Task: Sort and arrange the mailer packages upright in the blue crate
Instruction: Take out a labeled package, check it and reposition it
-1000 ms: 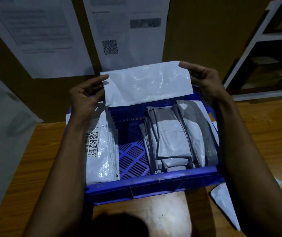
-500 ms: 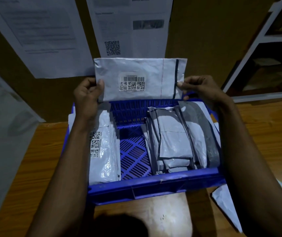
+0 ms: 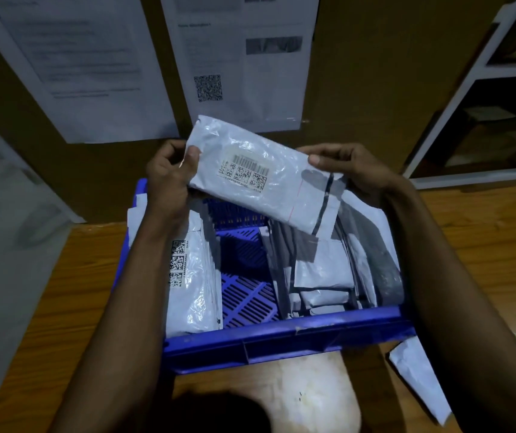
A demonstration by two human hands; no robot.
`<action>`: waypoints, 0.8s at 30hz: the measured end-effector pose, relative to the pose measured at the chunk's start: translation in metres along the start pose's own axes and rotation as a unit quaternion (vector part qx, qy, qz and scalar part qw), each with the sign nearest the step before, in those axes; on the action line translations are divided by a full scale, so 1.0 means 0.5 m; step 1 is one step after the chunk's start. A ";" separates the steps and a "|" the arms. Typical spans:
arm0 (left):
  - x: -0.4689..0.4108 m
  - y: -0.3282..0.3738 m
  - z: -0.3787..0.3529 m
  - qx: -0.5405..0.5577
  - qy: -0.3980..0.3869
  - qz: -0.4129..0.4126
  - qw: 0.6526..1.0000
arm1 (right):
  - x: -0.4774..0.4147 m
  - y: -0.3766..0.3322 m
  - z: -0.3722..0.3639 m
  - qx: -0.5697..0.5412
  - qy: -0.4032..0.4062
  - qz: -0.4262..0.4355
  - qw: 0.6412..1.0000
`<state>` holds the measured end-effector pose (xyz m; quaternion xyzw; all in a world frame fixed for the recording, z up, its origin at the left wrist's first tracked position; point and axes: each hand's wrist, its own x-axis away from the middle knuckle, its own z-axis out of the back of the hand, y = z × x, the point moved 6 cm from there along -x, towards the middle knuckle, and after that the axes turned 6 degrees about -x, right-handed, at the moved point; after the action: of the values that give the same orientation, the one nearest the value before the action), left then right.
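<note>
Mailer up in the centre of the frame, over the far half of the crate, tilted down to the right, barcode label facing us. Far left, bare wooden surface. Left hand pinches the mailer's left end, thumb on the front, fingers curled behind. Below it, a stack of white mailers stands on edge along the crate's left wall, codes showing. Middle of the crate, the blue slatted floor is bare. Further right, grey mailers lean together against the right wall. Right hand pinches the held mailer's upper right edge. Lower right, one loose mailer lies on the surface just beside the crate.
</note>
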<state>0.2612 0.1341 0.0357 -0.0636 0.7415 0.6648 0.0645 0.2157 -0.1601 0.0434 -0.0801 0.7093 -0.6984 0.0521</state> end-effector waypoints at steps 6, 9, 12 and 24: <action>0.020 0.006 -0.039 -0.055 -0.058 -0.025 0.997 | -0.003 0.018 -0.057 0.085 -0.074 -0.049 0.992; 0.019 0.004 -0.034 -0.044 -0.049 -0.020 0.998 | -0.013 0.020 -0.068 0.087 -0.050 -0.032 0.994; 0.018 -0.001 -0.030 -0.003 -0.043 0.021 0.999 | -0.021 0.014 -0.064 0.092 -0.002 0.003 0.996; 0.030 -0.013 -0.045 -0.068 -0.111 0.045 0.990 | -0.030 0.015 -0.056 0.001 0.062 0.002 0.998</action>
<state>0.2473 0.1111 0.0291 0.0399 0.6847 0.7191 0.1117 0.2250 -0.1299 0.0360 -0.0356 0.7106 -0.7027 0.0097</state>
